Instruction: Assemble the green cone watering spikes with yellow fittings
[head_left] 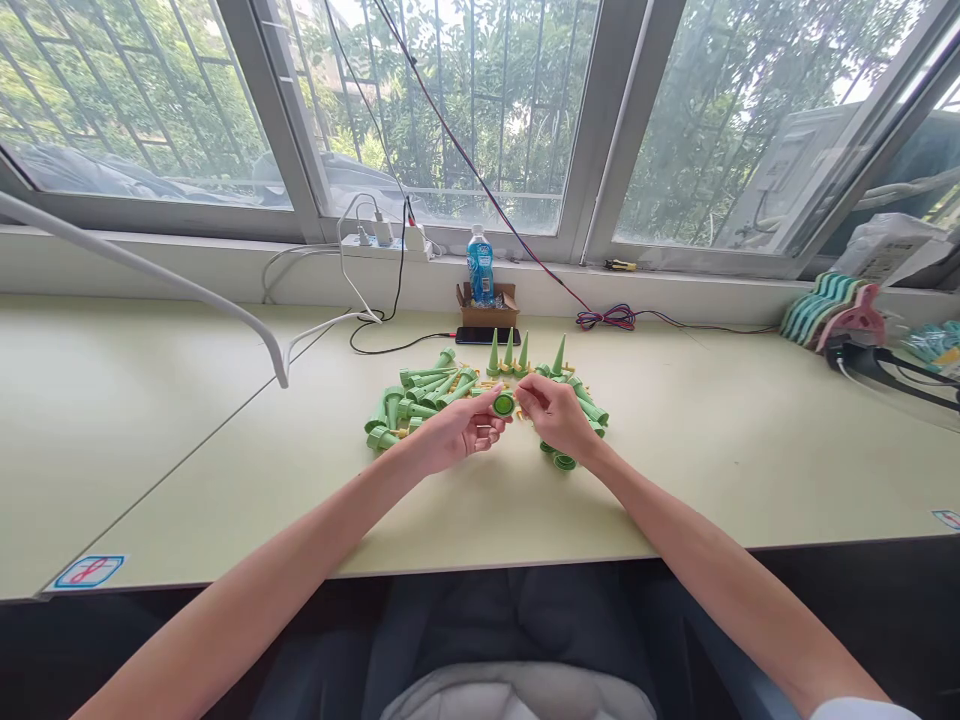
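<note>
In my left hand [466, 432] is a green plastic spike [503, 405], its round open end turned toward me. My right hand [553, 408] is just to the right of it, with thumb and fingers pinched together; whatever they hold is too small to make out. A heap of green cone-shaped spikes [427, 385] lies left of my hands, with small yellow parts among them. More green pieces [564, 461] lie around and partly under my right hand. Several spikes [508, 350] stand upright, points up, behind my hands.
Behind the spikes lie a black phone [487, 336] and a small cardboard box [489, 312] with a blue-labelled bottle [481, 266]. A coiled cable [606, 317] lies near the wall. A white bar [187, 285] crosses the left side. Pink and teal plastic items [829, 315] stand at right.
</note>
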